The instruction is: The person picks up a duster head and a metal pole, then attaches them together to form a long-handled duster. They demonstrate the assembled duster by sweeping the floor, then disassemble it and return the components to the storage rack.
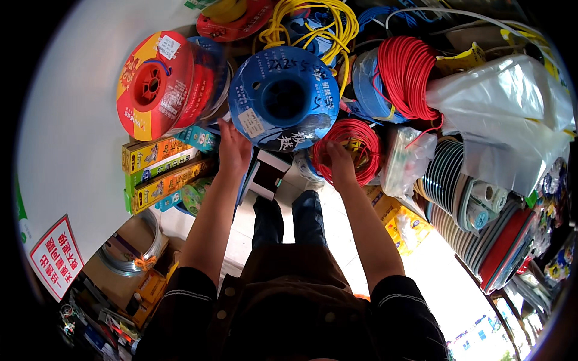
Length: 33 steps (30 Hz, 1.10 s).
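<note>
A large blue cable spool (pixel 244 90) with a dark round hub hole faces me, its white label low on the left. My left hand (pixel 233 149) is at its lower left edge, fingers reaching up beside the rim and partly hidden. At its lower right edge my right hand (pixel 340 162) is closed against the rim, in front of a coil of red wire (pixel 368 147); its fingertips are partly hidden too. Left of the blue spool stands a red and orange cable spool (pixel 133 99) with clear wrapping around its side.
Yellow cable loops (pixel 340 27) hang over the back. A bigger red wire coil (pixel 406 75) and a clear plastic bag (pixel 506 96) lie to the right, above stacked grey rolls (pixel 442 171). Narrow printed boxes (pixel 159 186) sit at left beside a white panel (pixel 66 138).
</note>
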Tool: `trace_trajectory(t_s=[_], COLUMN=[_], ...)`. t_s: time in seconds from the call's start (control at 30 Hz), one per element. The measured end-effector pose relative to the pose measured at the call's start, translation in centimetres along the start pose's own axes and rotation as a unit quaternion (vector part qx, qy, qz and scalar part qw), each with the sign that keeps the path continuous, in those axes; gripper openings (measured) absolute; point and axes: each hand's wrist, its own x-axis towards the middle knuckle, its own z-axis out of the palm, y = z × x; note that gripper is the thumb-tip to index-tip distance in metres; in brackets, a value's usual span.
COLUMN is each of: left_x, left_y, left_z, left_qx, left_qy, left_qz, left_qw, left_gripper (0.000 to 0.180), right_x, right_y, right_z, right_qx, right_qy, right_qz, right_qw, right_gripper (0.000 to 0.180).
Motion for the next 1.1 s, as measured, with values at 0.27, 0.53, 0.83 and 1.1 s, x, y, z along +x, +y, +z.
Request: trace_trajectory(t_s=[0.27, 0.53, 0.83, 1.1], left_x=[-3.7, -8.0, -17.6, -18.8], left_y=[-5.4, -8.7, -10.2, -7.1], left_z=[-7.5, -8.2, -14.6, -16.4], left_qx=[0.191, 0.395, 0.586, 0.587], left_qy=[0.068, -0.007, -0.122, -0.151], left_qz=[-0.129, -0.195, -0.171, -0.160], left_qw=[0.971, 0.898, 0.783, 0.779], left_gripper=[0.023, 0.031, 0.018, 0.019], right_x=[-1.8, -2.7, -12.3, -22.5], right_y=[3.5, 4.8, 12.3, -4.2], right_z=[-1.9, -1.9, -9.5, 0.1], right_qx=[-0.043, -0.073, -0.257, -0.337], right_qy=[-0.005, -0.016, -0.007, -0.138], right_qz=[0.082, 0.077, 0.143, -0.259], right_qw=[0.996, 0.994, 0.956, 0.895], right_gripper=[0.021, 0.019, 0.023, 0.014])
